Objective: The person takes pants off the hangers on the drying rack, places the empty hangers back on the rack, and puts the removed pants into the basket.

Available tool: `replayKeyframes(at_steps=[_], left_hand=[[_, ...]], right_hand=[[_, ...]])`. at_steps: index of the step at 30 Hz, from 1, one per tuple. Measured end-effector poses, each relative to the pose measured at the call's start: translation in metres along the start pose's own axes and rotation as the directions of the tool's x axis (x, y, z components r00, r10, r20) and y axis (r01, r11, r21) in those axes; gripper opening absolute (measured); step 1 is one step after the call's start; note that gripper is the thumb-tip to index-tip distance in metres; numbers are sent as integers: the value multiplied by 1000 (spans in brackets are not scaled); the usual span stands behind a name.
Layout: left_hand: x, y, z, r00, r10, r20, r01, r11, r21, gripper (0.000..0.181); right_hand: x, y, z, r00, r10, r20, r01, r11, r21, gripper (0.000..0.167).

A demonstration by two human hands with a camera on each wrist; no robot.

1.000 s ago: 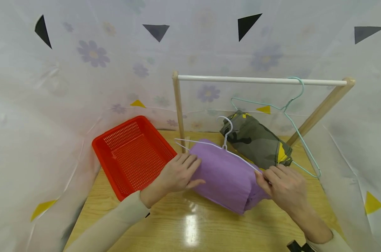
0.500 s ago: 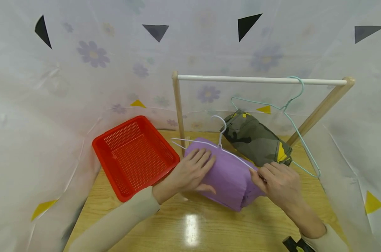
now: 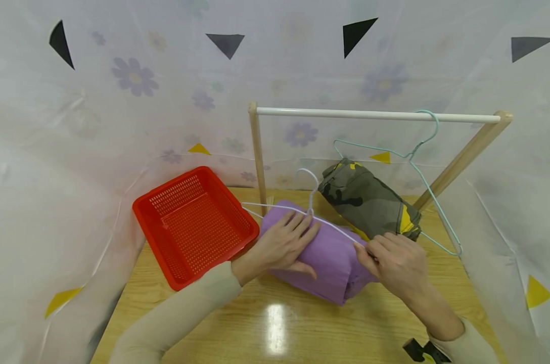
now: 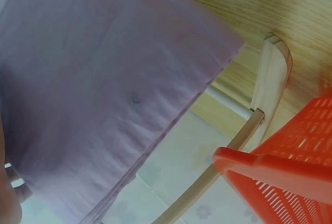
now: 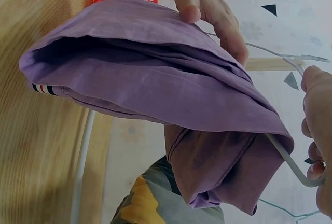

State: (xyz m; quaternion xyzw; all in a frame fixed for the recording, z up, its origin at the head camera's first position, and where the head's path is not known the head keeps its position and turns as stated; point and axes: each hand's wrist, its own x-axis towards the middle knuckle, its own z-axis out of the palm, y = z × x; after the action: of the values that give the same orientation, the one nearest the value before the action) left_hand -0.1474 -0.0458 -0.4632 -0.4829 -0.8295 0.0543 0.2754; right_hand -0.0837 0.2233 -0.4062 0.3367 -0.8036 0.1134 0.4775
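Tabletop [image 3: 220, 328], red basket [image 3: 202, 230], purple trousers [image 3: 330, 253] perhaps

Desk [image 3: 348, 336]: pale yellow-brown wood grain, glossy, with a bright patch of glare [image 3: 275, 328] on the near half. Red perforated plastic basket [image 3: 202, 232] sits on its left side, open face up, turned at an angle. Wooden-posted clothes rack [image 3: 375, 115], white-railed, stands toward the back and right; its left wooden foot [image 4: 272, 71] rests on the surface near the basket.
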Motion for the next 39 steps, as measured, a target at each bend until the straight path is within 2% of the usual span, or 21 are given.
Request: replayKeyframes(at_steps=[9, 15, 19, 23, 39], left_hand=[[2, 0, 6, 999, 29, -15, -30, 999, -36, 121], [3, -1, 7, 1000, 18, -4, -18, 997, -69, 118], [3, 0, 7, 1000, 24, -13, -25, 999, -43, 107], [2, 0, 6, 998, 42, -42, -42, 999, -6, 103], [-2, 2, 11, 985, 90, -148, -82, 995, 65, 75]], right_hand=[[-1, -1, 2, 999, -15, 29, 14, 1000, 15, 54], [1, -4, 3, 999, -30, 12, 29, 999, 40, 54], [2, -5, 4, 999, -35, -2, 35, 997, 65, 55], [2, -5, 5, 1000, -22, -15, 24, 996, 89, 55], [-3, -3, 8, 1000, 14, 16, -16, 994, 104, 53]])
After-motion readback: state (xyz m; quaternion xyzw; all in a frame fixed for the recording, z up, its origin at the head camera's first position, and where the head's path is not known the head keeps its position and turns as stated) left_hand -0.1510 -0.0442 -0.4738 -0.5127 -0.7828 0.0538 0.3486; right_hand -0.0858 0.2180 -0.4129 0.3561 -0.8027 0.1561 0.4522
